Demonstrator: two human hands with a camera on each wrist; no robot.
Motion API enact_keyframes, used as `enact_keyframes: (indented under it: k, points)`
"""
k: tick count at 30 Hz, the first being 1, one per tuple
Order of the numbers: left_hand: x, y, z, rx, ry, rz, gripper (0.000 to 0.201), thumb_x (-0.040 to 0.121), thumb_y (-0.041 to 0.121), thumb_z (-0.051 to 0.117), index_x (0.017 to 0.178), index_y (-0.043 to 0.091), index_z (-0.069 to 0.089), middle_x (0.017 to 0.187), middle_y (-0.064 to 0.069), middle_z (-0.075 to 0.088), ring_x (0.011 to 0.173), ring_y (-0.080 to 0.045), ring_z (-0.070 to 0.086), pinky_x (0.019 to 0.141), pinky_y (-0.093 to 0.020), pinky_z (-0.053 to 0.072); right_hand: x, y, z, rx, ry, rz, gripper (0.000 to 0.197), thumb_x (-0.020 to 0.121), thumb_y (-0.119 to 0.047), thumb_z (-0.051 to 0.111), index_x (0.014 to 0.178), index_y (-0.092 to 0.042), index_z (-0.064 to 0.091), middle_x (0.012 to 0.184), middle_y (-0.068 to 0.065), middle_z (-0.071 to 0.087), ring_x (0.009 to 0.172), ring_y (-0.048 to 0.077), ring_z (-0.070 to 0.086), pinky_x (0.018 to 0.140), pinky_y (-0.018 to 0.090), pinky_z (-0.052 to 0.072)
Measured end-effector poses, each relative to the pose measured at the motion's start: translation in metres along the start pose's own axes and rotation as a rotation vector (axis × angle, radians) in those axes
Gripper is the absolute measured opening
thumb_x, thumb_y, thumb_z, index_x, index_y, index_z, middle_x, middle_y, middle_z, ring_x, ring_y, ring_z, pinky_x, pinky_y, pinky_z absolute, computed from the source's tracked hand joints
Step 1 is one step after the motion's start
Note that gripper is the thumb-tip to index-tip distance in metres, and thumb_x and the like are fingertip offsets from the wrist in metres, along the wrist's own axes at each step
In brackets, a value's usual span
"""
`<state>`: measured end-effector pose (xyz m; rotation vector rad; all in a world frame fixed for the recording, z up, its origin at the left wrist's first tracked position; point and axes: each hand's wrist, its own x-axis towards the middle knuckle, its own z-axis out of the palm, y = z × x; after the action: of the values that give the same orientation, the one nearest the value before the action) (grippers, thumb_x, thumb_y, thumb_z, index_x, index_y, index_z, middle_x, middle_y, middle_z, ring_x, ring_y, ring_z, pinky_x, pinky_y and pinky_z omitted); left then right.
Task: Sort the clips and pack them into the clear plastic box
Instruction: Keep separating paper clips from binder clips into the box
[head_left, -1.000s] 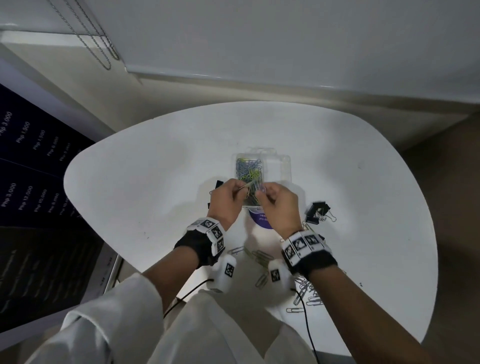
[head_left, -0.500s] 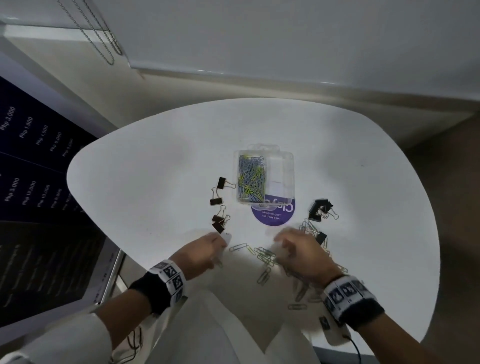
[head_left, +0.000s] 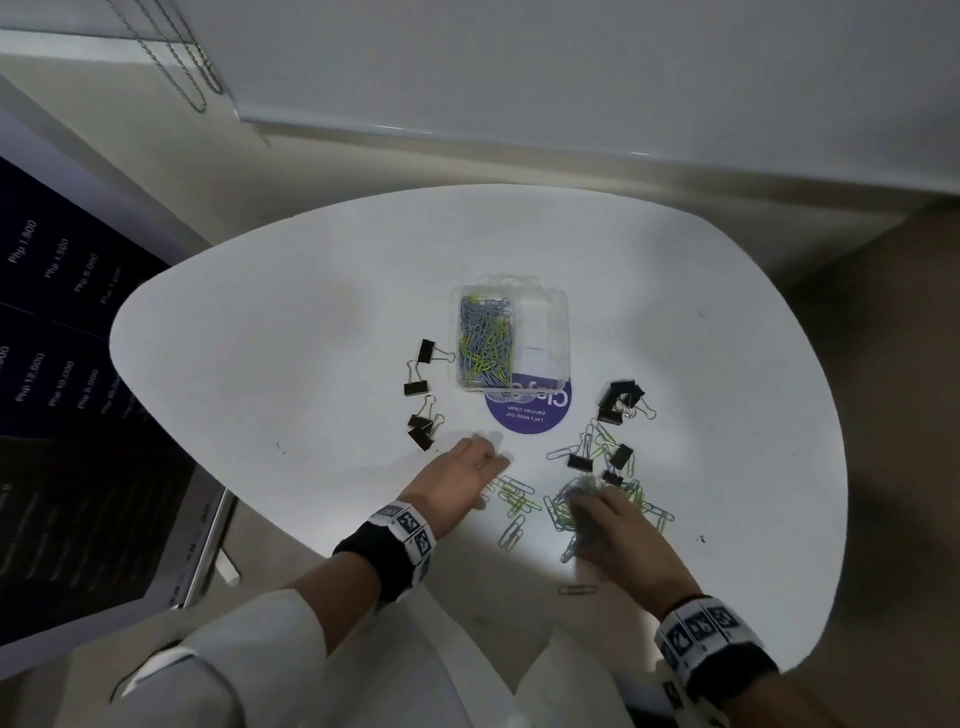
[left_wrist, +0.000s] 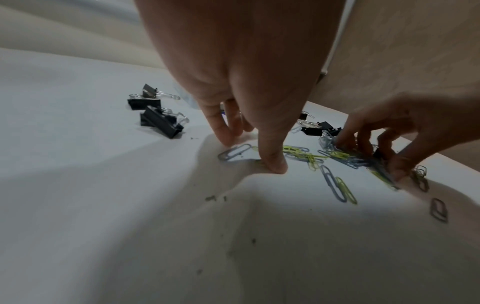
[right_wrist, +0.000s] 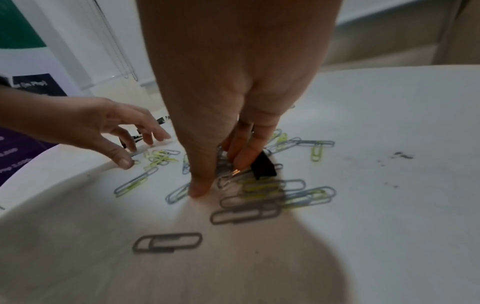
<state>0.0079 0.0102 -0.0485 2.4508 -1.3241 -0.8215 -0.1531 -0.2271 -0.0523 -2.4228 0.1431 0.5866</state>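
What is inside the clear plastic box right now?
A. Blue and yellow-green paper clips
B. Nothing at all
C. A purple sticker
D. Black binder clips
A: the clear plastic box holds a heap of blue and yellow-green paper clips in its left compartment, while the black binder clips lie outside it on the white table.

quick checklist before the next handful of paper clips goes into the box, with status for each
1. Clear plastic box open, paper clip side reachable: ok.
2. Right hand holds paper clips only: not ok, a black binder clip sits at its fingertips.
3. Left hand free: ok, its fingers only touch the table.
4. Path to the box free of clutter: ok.
5. Box's other compartment has room for binder clips: ok, looks empty.
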Motion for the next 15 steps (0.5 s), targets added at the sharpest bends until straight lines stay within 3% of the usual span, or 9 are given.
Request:
enact_keyframes:
  k: [3, 5, 8, 11, 15]
  points:
    - [0.007, 0.012, 0.001, 0.065, -0.049, 0.043, 0.052, 0.084, -0.002, 0.063, 0.133, 0.004, 0.047, 0.131, -0.021, 0.045, 0.125, -0.037, 0.041, 0.094, -0.042, 0.044, 0.015, -0.013, 0.006, 0.025, 0.08, -0.035, 0.047, 0.083, -0.016, 0.073, 0.128, -0.021, 0.06, 0.13, -0.007, 0.057, 0.116, 0.013, 0.055, 0.099, 0.031, 0.048]
    - [0.008, 0.019, 0.002, 0.137, -0.102, 0.039, 0.045, 0.087, -0.007, 0.051, 0.131, 0.002, 0.046, 0.134, -0.02, 0.042, 0.127, -0.038, 0.039, 0.099, -0.039, 0.037, 0.025, -0.023, 0.011, 0.037, 0.133, -0.036, 0.035, 0.085, -0.015, 0.07, 0.119, -0.018, 0.066, 0.121, -0.002, 0.064, 0.11, 0.018, 0.059, 0.093, 0.032, 0.05]
    - [0.006, 0.025, 0.004, 0.153, -0.122, 0.004, 0.058, 0.078, -0.017, 0.044, 0.133, 0.0, 0.039, 0.136, -0.021, 0.038, 0.128, -0.037, 0.035, 0.105, -0.039, 0.032, 0.033, -0.039, 0.012, 0.047, 0.146, -0.011, 0.012, 0.087, -0.017, 0.066, 0.099, -0.016, 0.068, 0.1, -0.001, 0.065, 0.093, 0.018, 0.06, 0.078, 0.028, 0.048]
    - [0.003, 0.02, 0.006, 0.058, -0.095, -0.029, 0.043, 0.079, -0.016, 0.046, 0.118, 0.003, 0.049, 0.122, -0.017, 0.047, 0.115, -0.033, 0.047, 0.094, -0.034, 0.038, 0.039, -0.047, 0.011, 0.142, 0.147, 0.027, 0.005, 0.088, -0.023, 0.064, 0.085, -0.019, 0.065, 0.087, -0.002, 0.063, 0.08, 0.013, 0.057, 0.068, 0.024, 0.04]
    - [0.001, 0.002, -0.009, -0.245, 0.097, -0.182, 0.008, 0.094, 0.008, 0.049, 0.094, 0.012, 0.056, 0.095, -0.005, 0.054, 0.085, -0.022, 0.055, 0.078, -0.037, 0.047, 0.046, -0.052, 0.004, 0.338, 0.165, 0.091, 0.022, 0.087, -0.022, 0.065, 0.069, -0.017, 0.055, 0.068, -0.003, 0.058, 0.064, 0.01, 0.054, 0.063, 0.033, 0.047]
